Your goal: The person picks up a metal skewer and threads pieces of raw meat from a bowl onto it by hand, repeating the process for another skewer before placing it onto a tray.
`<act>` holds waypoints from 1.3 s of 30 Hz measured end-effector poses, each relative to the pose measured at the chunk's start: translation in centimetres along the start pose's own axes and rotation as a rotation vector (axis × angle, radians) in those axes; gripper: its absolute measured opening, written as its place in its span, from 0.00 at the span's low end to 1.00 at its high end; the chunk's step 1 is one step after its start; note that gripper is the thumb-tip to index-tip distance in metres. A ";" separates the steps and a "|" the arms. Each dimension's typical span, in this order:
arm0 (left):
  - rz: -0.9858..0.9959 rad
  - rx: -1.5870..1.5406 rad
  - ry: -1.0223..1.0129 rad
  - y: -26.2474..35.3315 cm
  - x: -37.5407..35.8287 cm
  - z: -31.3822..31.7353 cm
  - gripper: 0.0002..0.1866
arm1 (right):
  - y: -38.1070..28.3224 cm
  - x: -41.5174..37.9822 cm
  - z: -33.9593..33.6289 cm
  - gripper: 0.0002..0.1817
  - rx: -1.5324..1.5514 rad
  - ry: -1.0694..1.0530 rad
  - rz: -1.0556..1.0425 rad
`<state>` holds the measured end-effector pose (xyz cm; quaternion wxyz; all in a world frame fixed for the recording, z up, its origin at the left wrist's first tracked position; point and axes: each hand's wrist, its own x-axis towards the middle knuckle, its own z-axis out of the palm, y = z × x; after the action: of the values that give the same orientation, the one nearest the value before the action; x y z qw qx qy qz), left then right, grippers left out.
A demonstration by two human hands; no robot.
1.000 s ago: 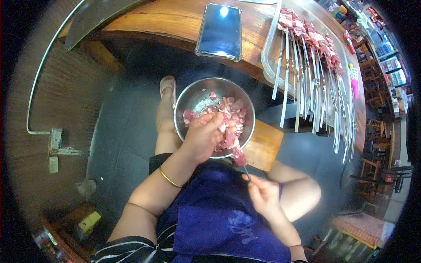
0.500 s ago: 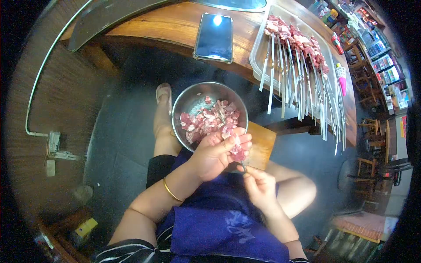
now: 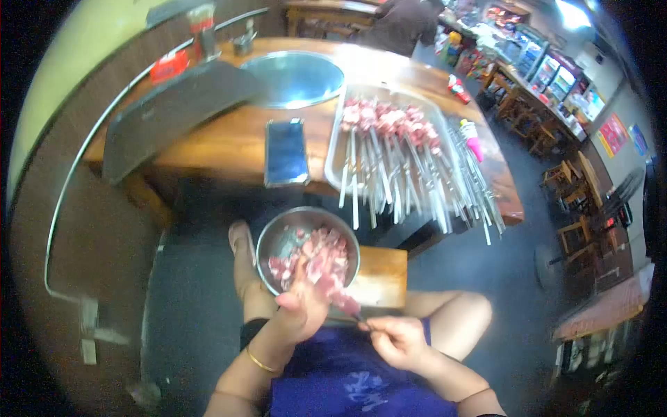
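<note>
My right hand (image 3: 397, 342) is closed in a pinch on the handle end of a metal skewer (image 3: 359, 320). Pieces of raw meat (image 3: 340, 295) are threaded along it, pointing up and left over the bowl's near edge. Beside that meat is my left hand (image 3: 306, 309), palm up, thumb spread away and fingers stretched out; motion blurs it, and the meat partly covers the fingers. A steel bowl (image 3: 262, 243) in front of me holds loose cut meat (image 3: 330, 244). The skewer's tip cannot be made out against that meat.
On the wooden table (image 3: 201, 149) stands a clear plastic tray (image 3: 333, 161) of meat skewers (image 3: 396, 121), handles overhanging the near edge. Left of it lie a phone (image 3: 286, 153), a round metal plate (image 3: 295, 80) and a dark board (image 3: 174, 115). A wooden stool (image 3: 381, 274) is beside the bowl.
The view has tilted up, showing more of the table and room. My left thumb has moved away from the skewered meat it lay against. The right hand keeps its hold on the skewer.
</note>
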<state>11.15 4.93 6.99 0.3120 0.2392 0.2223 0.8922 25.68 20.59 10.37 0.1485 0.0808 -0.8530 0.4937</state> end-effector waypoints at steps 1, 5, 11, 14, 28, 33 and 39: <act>-0.025 0.030 0.057 0.2 -0.5 -0.5 0.57 | -1.3 0.2 -1.0 0.12 0.051 -0.032 0.011; -0.138 0.126 0.319 0.9 -3.2 -2.4 0.50 | -4.8 3.7 -5.8 0.13 0.004 0.179 0.045; -0.164 0.060 0.538 1.2 -4.7 -4.3 0.38 | 0.3 16.2 -12.7 0.15 -0.151 0.528 -0.044; -0.197 0.097 0.566 0.9 -5.0 -5.0 0.36 | 4.0 22.4 -14.1 0.17 -0.300 0.454 0.128; -0.135 -0.064 0.636 1.0 -5.7 -8.5 0.31 | 8.3 24.9 -24.2 0.11 -1.004 0.292 0.230; -0.177 -0.037 0.587 0.2 -4.7 -9.0 0.27 | 13.1 20.3 -26.6 0.09 -1.127 0.132 0.581; -0.208 0.041 0.692 0.2 -3.1 -7.5 0.29 | 15.4 20.1 -24.6 0.11 -1.054 0.309 0.552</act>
<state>8.96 0.88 0.24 0.3025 -0.0944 0.3558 0.8792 6.61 49.77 16.03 0.1571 -0.3001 -0.9404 0.0318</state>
